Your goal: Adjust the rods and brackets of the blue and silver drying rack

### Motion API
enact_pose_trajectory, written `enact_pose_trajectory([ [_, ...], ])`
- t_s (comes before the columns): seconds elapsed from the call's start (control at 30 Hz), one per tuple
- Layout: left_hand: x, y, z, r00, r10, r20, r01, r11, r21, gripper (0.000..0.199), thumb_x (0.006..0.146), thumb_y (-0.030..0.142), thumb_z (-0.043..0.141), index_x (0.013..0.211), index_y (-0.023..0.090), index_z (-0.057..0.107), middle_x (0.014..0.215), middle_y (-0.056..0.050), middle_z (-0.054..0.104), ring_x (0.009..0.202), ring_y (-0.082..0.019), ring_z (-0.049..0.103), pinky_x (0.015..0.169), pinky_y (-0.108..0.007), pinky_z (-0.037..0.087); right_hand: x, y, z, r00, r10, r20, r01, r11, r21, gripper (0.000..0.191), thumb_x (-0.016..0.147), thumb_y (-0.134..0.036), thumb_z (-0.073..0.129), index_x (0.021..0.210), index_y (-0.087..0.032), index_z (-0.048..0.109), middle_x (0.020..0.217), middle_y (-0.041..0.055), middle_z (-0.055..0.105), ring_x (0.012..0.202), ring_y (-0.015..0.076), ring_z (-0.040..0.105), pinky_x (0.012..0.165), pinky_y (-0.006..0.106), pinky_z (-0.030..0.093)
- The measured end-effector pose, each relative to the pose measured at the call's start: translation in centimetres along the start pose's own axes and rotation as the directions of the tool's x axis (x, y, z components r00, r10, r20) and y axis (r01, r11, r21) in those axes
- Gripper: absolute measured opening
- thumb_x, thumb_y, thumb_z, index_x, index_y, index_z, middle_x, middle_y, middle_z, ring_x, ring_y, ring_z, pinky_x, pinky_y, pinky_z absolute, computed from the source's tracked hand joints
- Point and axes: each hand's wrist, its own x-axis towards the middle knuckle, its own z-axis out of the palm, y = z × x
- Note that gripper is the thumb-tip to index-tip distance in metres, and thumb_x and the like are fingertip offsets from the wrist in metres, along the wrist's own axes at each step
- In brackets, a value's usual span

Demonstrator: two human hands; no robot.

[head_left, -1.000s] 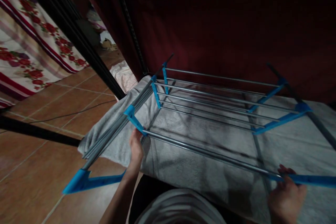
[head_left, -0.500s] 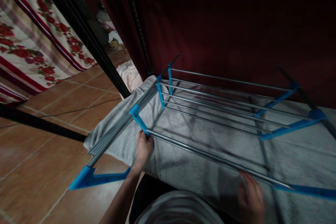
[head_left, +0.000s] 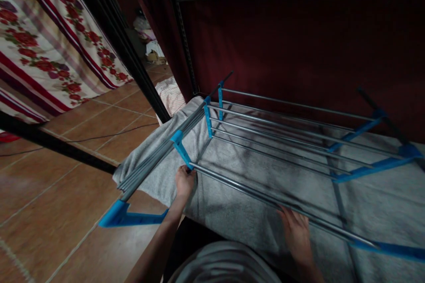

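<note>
A folding clothes drying rack with grey metal rods point(head_left: 239, 188) and blue plastic joints lies across a grey blanket. My left hand point(head_left: 184, 182) is closed at the lower end of a blue bracket point(head_left: 182, 152), where the front rods meet it; its fingertips are partly hidden. Further right along those rods is my right hand point(head_left: 296, 232), its fingers stretched out and touching the rods from the near side. Their tips are partly hidden at the metal. Another blue bracket point(head_left: 392, 250) holds the right end of the front rods.
The grey blanket point(head_left: 232, 216) spreads below the rack. Black metal bars point(head_left: 139, 68) rise at the left. A dark red curtain point(head_left: 299, 48) hangs behind, a flowered curtain point(head_left: 43, 48) at far left. A thin cable point(head_left: 109, 135) crosses the tiled floor point(head_left: 49, 190).
My right hand has slid left along the front rods and lies against them. My left hand stays at the bracket. The whole view has shifted slightly.
</note>
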Motion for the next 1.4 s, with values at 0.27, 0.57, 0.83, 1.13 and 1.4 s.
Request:
enact_pose_trajectory([
  [0.27, -0.4, 0.4, -0.1, 1.0, -0.008, -0.008, 0.008, 1.0, -0.007, 0.006, 0.071, 0.025, 0.061, 0.073, 0.019, 0.062, 0.079, -0.008, 0.069, 0.08, -0.026, 0.065, 0.075, -0.037, 0.048, 0.2, 0.1, 0.3, 0.999, 0.025, -0.029, -0.024, 0.998, 0.059, 0.043, 0.1, -0.052, 0.038, 0.104, -0.025, 0.072, 0.093, 0.0068, 0.075, 0.087, 0.0272, 0.068, 0.086, 0.045, 0.045],
  [0.57, -0.4, 0.4, 0.0, 1.0, -0.022, -0.002, 0.022, 1.0, -0.008, 0.01, 0.074, 0.026, 0.059, 0.071, 0.018, 0.063, 0.072, -0.007, 0.068, 0.071, -0.024, 0.064, 0.068, -0.034, 0.046, 0.2, 0.1, 0.0, 1.0, 0.021, -0.023, -0.019, 0.997, 0.08, 0.042, 0.1, -0.05, 0.039, 0.103, -0.025, 0.073, 0.096, 0.007, 0.077, 0.088, 0.0274, 0.069, 0.088, 0.045, 0.044],
  [0.83, -0.7, 1.1, 0.0, 1.0, 0.0, -0.03, 0.0, 1.0, 0.005, 0.004, 0.071, 0.02, 0.058, 0.068, 0.02, 0.058, 0.075, -0.008, 0.066, 0.076, -0.024, 0.064, 0.073, -0.036, 0.048, 0.1, 0.1, 0.2, 1.0, 0.014, -0.011, -0.013, 0.998, 0.054, 0.038, 0.101, -0.047, 0.042, 0.108, -0.024, 0.071, 0.101, 0.0075, 0.076, 0.093, 0.0274, 0.068, 0.085, 0.043, 0.044],
  [1.13, -1.0, 1.0, 0.1, 0.999, 0.037, -0.012, -0.037, 0.999, -0.019, 0.003, 0.073, 0.02, 0.056, 0.073, 0.02, 0.059, 0.088, -0.011, 0.066, 0.088, -0.026, 0.065, 0.086, -0.039, 0.051, 0.1, 0.1, 0.0, 1.0, 0.017, 0.013, -0.018, 1.0, 0.025, 0.039, 0.101, -0.045, 0.039, 0.103, -0.025, 0.072, 0.1, 0.0081, 0.075, 0.094, 0.0279, 0.067, 0.087, 0.044, 0.044],
  [1.4, -0.9, 1.3, -0.2, 0.999, 0.008, 0.034, -0.007, 1.0, -0.027, 0.011, 0.075, 0.023, 0.054, 0.08, 0.018, 0.063, 0.093, -0.011, 0.068, 0.091, -0.025, 0.065, 0.087, -0.037, 0.051, -1.8, -0.9, -1.2, 0.962, 0.048, -0.267, -0.03, 0.997, 0.07, 0.037, 0.099, -0.047, 0.046, 0.113, -0.02, 0.066, 0.108, 0.0132, 0.07, 0.104, 0.0296, 0.062, 0.096, 0.048, 0.045],
])
